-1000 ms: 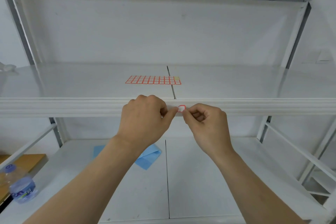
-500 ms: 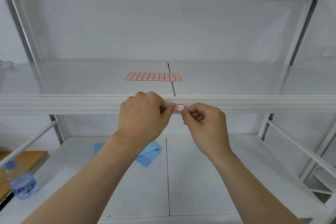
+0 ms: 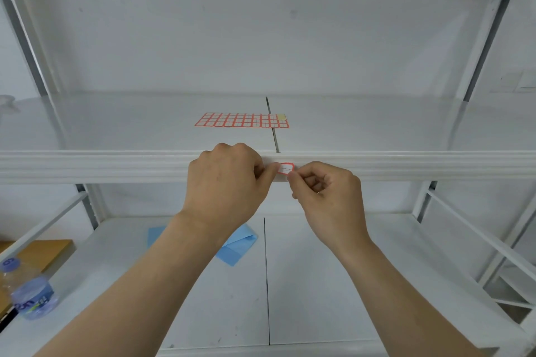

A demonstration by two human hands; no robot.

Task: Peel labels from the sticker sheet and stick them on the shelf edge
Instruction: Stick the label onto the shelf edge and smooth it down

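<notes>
Two white shelves, pale wall.

Bare forearms, seemingly no sleeves

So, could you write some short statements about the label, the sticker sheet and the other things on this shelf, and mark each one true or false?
1. Both hands, left hand and right hand, hold one red-bordered label at the shelf edge. True.
2. The sticker sheet lies on the lower shelf. False: it lies on the upper shelf board, behind the edge.
3. The sheet has one empty spot at its far right corner. True.
4. The blue cloth hangs from the shelf edge. False: it lies on the lower shelf.
5. A water bottle is at the lower left. True.
</notes>
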